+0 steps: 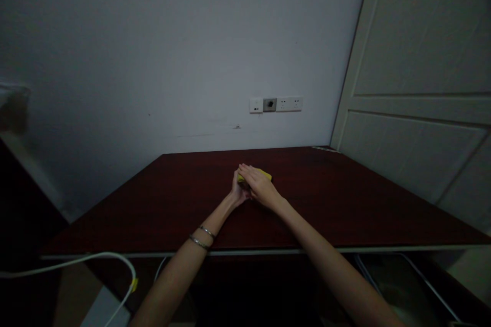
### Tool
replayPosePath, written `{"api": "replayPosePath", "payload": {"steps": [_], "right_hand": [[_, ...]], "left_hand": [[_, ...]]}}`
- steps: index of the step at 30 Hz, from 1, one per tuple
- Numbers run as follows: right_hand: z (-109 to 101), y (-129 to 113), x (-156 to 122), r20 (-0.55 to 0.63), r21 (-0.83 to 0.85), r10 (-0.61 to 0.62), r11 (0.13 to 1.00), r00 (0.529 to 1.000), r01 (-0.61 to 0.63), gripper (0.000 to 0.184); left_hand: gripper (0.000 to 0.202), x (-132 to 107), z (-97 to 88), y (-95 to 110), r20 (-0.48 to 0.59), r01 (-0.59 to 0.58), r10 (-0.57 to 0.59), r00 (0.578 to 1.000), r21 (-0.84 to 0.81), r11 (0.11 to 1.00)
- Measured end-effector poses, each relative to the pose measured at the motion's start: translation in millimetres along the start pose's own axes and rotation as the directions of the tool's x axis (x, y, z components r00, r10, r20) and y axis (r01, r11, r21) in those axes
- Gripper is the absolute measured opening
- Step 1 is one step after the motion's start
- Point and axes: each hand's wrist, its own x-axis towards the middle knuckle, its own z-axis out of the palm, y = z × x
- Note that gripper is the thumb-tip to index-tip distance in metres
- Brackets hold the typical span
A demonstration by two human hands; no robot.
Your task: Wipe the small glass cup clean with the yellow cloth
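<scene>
Both of my hands meet above the middle of a dark red-brown table (172,199), close around a small, flat yellow object (264,174). My left hand (238,188) holds it from the left side, with the thumb low and the fingers up along its edge. Across its top lies my right hand (261,185), fingers together and pressed on the yellow surface. Much of the object is covered by the hands, and its exact kind cannot be made out. A dark edge shows at its right end. Two silver bangles (201,237) circle my left wrist.
Behind the table is a pale wall with a row of sockets and switches (283,104). A panelled white door (414,61) stands at the right. A white cable (95,255) loops by the front left edge. A thin strip (325,149) lies at the back right corner.
</scene>
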Motion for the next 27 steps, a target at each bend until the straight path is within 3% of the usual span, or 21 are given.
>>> {"api": "replayPosePath", "payload": {"steps": [3,5,10,14,19,21,27], "right_hand": [[-0.5,-8.4,-2.1,0.021,0.009,-0.046,0.999,0.999,0.046,0.066],[-1.9,-14.3,-3.3,0.045,0.019,-0.076,0.997,0.996,0.075,0.064],[-8.3,-22.5,-13.0,0.08,0.041,-0.074,0.997,0.994,0.071,0.066],[-11.2,-17.9,-24.0,0.039,0.094,0.001,0.996,0.999,-0.005,0.067],[-15.1,-0.9,-19.7,-0.139,0.099,0.073,0.993,0.988,-0.06,0.065],[-16.9,7.0,-10.8,-0.159,0.076,0.093,0.994,0.983,-0.082,0.067],[-6.1,15.7,7.2,0.003,0.009,0.054,0.998,0.999,-0.054,0.068]], "left_hand": [[0.044,0.9,-0.7,0.1,0.01,-0.142,0.145,0.989,-0.142,0.98],[0.042,2.8,-1.7,2.4,0.023,-0.15,0.157,0.987,-0.187,0.971],[0.042,8.6,-1.3,10.0,-0.026,-0.174,0.172,0.985,-0.162,0.971],[0.045,8.4,2.6,13.1,-0.09,-0.242,0.232,0.969,-0.127,0.962],[0.057,2.3,2.9,11.7,-0.065,-0.058,0.059,0.996,0.024,0.998],[0.062,0.5,3.3,9.1,-0.045,0.013,-0.009,0.999,0.104,0.994],[0.058,0.8,4.2,2.4,-0.041,0.072,-0.067,0.997,0.14,0.988]]}}
